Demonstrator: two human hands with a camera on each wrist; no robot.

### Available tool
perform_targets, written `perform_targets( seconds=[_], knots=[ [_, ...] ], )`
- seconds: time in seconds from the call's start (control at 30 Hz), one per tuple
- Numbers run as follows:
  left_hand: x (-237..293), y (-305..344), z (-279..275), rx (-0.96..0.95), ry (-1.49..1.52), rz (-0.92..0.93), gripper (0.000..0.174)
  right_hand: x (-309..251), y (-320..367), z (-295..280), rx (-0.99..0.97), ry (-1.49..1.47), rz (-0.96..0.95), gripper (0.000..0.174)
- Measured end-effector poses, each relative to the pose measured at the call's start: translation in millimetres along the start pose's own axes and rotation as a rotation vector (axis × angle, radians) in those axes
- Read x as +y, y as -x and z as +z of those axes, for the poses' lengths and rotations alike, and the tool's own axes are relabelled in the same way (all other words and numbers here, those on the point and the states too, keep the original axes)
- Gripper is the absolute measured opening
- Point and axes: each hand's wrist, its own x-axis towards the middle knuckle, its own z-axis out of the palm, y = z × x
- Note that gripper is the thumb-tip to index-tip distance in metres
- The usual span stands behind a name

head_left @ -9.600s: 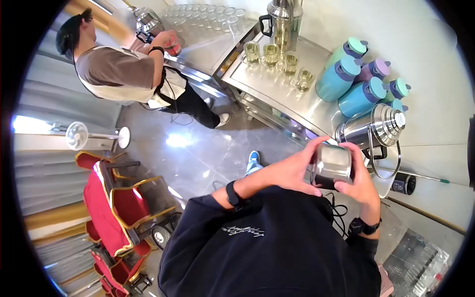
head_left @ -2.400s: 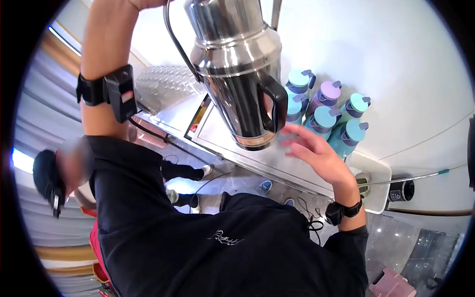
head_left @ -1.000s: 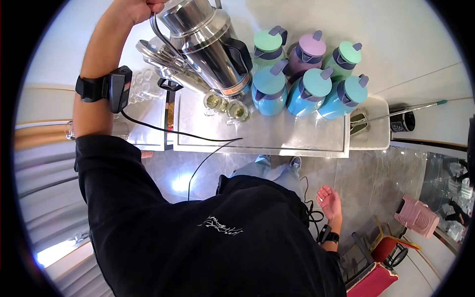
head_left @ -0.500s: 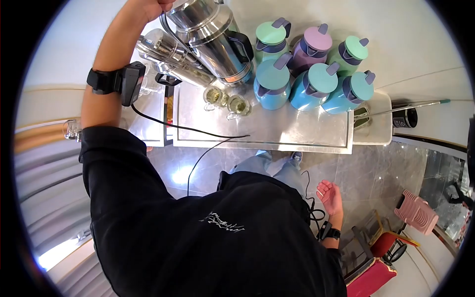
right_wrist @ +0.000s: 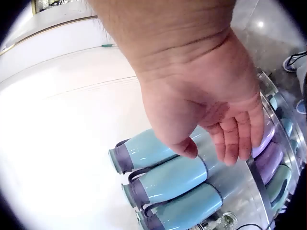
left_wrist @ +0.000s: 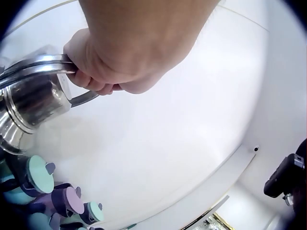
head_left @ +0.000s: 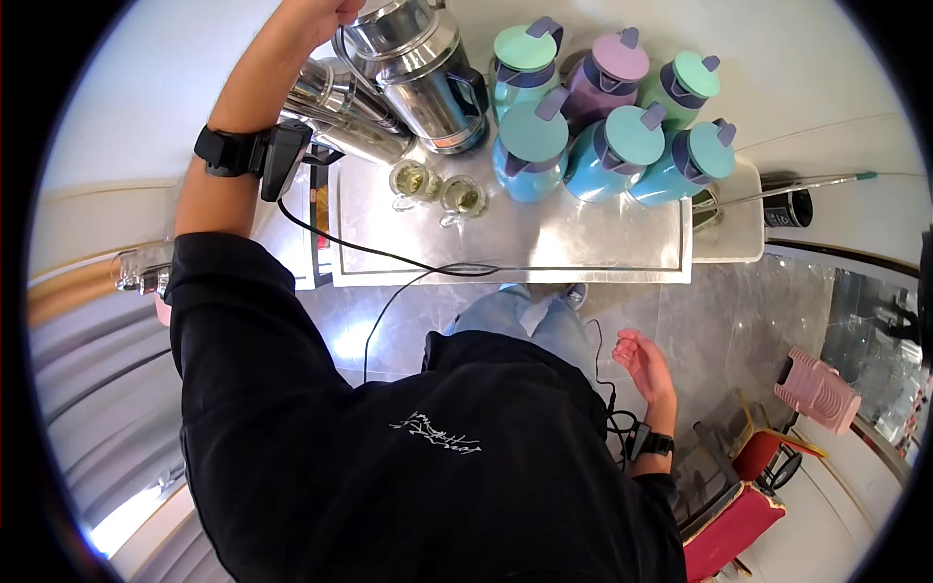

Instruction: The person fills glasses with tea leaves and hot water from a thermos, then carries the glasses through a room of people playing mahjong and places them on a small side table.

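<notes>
At the top of the head view my left hand (head_left: 326, 14) grips the carrying handle of a large steel flask (head_left: 423, 87). That flask is upright at the back left of the steel cart (head_left: 593, 248); whether its base bears fully on the top I cannot tell. The left wrist view shows the fingers of my left hand (left_wrist: 120, 67) curled round the metal handle (left_wrist: 41, 64). Two glass mugs (head_left: 413, 180) with greenish contents stand in front of the flask. My right hand (head_left: 645, 367) hangs beyond the cart's front edge, holding nothing, its fingers loosely bent.
Several blue, green and purple jugs (head_left: 607, 151) stand right of the flask, more steel flasks (head_left: 340, 107) left of it. A black cable (head_left: 379, 255) runs from the left wrist across the cart. A white bin (head_left: 743, 219) adjoins the right end; a red chair (head_left: 734, 530) is lower right.
The flask, earlier lifted in front of me, is now at the cart's back left beside the other flasks. My right hand has left its side and dropped down to the right.
</notes>
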Motion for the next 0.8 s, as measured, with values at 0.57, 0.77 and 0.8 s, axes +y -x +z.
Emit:
perform_targets(
  seconds=[0.57, 0.77, 0.8],
  knots=[
    [-28.3, 46.3, 3.0, -0.041, -0.084, -0.100, 0.032, -9.5, 11.1, 39.0, -0.174, 0.328, 0.054, 0.028],
    [-36.7, 50.6, -9.6, -0.127, -0.128, -0.024, 0.035, -9.4, -1.7, 83.5, -0.281, 0.463, -0.021, 0.028],
    [-47.4, 40.0, -24.4, -0.172, -0.302, 0.148, 0.029, -7.9, -4.3, 91.6, -0.280, 0.469, -0.050, 0.028]
  ],
)
